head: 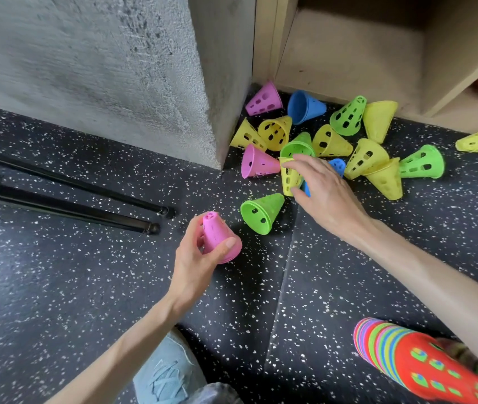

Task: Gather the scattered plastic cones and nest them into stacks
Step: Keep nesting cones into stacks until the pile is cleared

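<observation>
The left hand holds a pink cone above the floor, fingers curled round its wall. The right hand reaches into the pile of cones by the wall corner and closes on a yellow cone; the grip looks partial, though the fingers hide the contact. Grip near the wide rim, lift clear of neighbours, then align axes and nest it. A tall stack lies near right.

The picture is bright, with soft light and no glare. Small dark shadows lie on the floor under the hands. The edges bend and look a bit blurry, most of all at the lower right.
</observation>
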